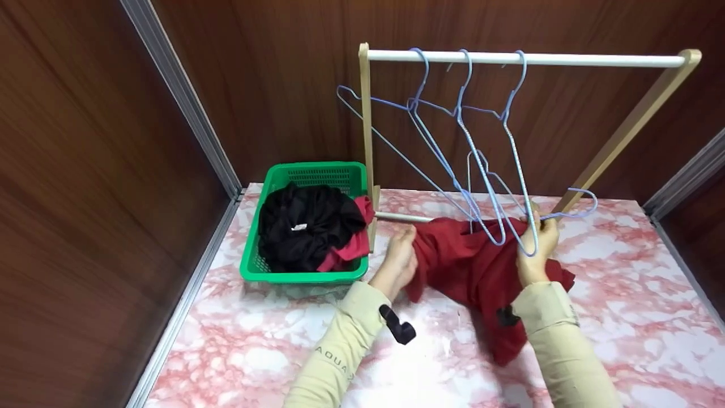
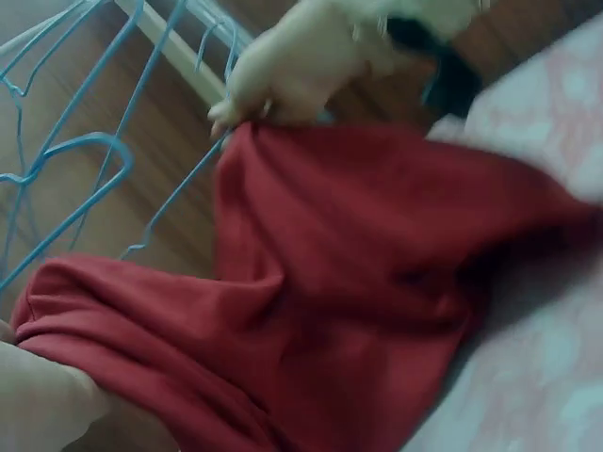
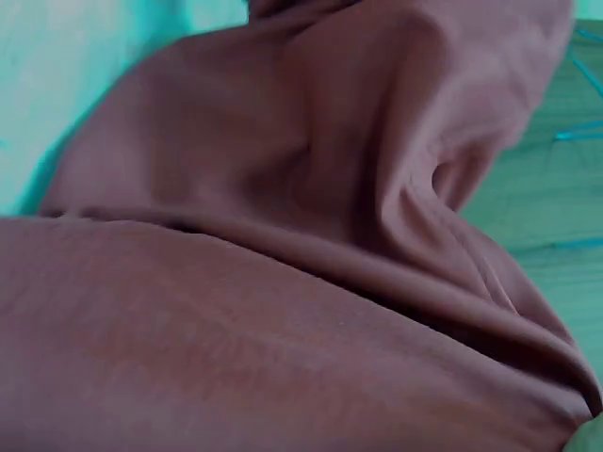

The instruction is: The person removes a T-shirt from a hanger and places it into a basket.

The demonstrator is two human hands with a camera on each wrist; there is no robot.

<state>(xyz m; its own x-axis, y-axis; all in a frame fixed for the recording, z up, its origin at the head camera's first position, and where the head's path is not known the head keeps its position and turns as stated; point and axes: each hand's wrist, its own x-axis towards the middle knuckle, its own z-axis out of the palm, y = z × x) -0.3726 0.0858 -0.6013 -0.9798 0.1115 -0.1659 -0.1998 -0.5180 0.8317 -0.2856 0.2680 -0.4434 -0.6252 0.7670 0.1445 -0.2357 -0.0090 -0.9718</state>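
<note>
A dark red garment (image 1: 481, 260) is stretched between my two hands, its lower part draping toward the tabletop. My left hand (image 1: 400, 255) grips its left edge; in the left wrist view that hand (image 2: 47, 400) is at the lower left. At the garment's right side, my right hand (image 1: 538, 246) pinches the cloth; the left wrist view shows its fingers at the garment's upper edge. Blue wire hangers (image 1: 512, 153) hang in front of the cloth and partly cross the right hand. A hanger hook (image 1: 589, 204) juts out beside that hand; whether it is held I cannot tell. Cloth fills most of the right wrist view.
A rack with a white rail (image 1: 595, 59) and wooden posts (image 1: 640, 119) stands at the back. Left of it is a green basket (image 1: 306, 277) with black clothing (image 1: 308, 221) and a pinkish-red piece (image 1: 354, 249). Brown panels (image 1: 255, 85) enclose the marbled tabletop (image 1: 226, 340).
</note>
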